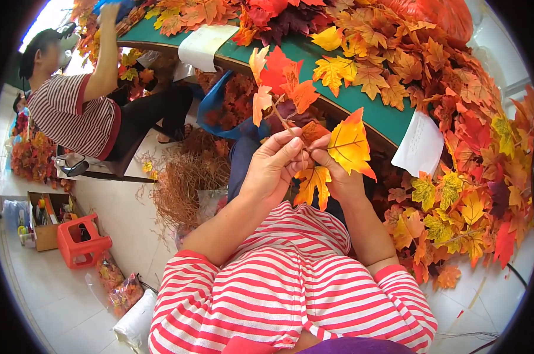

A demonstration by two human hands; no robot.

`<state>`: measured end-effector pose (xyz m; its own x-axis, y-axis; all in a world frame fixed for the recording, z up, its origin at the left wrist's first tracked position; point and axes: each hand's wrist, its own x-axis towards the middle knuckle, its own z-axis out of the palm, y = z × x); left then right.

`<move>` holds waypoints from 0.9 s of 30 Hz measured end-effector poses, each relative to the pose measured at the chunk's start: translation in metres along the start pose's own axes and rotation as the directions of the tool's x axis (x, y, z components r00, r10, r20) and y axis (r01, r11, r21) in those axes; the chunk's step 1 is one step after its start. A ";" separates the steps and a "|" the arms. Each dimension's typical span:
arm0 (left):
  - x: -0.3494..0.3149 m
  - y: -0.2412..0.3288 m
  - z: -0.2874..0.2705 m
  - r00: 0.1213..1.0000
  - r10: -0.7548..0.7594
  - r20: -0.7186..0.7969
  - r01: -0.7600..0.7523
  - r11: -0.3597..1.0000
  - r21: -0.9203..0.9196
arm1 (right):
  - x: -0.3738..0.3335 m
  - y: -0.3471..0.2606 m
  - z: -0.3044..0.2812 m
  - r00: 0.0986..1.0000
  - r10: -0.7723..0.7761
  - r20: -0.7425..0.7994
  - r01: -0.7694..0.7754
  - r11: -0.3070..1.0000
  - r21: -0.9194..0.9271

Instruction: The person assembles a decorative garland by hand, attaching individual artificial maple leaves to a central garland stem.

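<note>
My left hand [277, 162] is closed in a pinch around the brown stem of an artificial maple leaf branch [281, 79]. Red, orange and peach leaves spread from the upper part of that branch. Close beside it, my right hand [336, 168] pinches a yellow-orange artificial leaf [349, 143] near its base, against the branch's lower stem. Another yellow leaf [314, 186] hangs below, between the two hands. Fingers hide the exact spot where leaf and stem meet. Both hands are held above my lap, in front of the green table's edge.
Heaps of loose artificial leaves [456, 100] cover the green table [391, 115] and spill down its right side. Paper sheets [420, 141] hang over its edge. Bare brown stems [193, 177] lie bundled at left, near a red stool [84, 241]. A co-worker [72, 115] sits at far left.
</note>
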<state>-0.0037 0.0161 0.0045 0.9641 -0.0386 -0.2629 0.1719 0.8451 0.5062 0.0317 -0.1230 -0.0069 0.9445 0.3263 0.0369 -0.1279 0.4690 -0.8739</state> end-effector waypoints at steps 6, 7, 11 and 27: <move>0.002 -0.002 -0.001 1.000 0.001 0.000 -0.001 1.000 -0.002 | -0.002 0.005 -0.003 0.983 -0.184 0.023 0.184 0.955 -0.232; 0.001 -0.003 -0.001 1.000 -0.006 -0.004 0.006 1.000 -0.004 | -0.002 0.007 -0.004 0.977 -0.214 0.026 0.213 0.947 -0.241; 0.001 -0.002 0.001 1.000 -0.006 -0.017 0.006 1.000 -0.012 | -0.004 0.005 -0.005 0.976 -0.202 0.079 0.216 0.936 -0.279; 0.001 -0.006 -0.003 1.000 0.015 -0.025 -0.016 0.999 -0.045 | -0.005 0.013 -0.007 0.980 -0.199 -0.018 0.188 0.950 -0.250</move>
<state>-0.0047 0.0131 -0.0013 0.9611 -0.0123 -0.2760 0.1469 0.8689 0.4727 0.0278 -0.1240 -0.0217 0.9565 0.2115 0.2008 0.1315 0.3016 -0.9443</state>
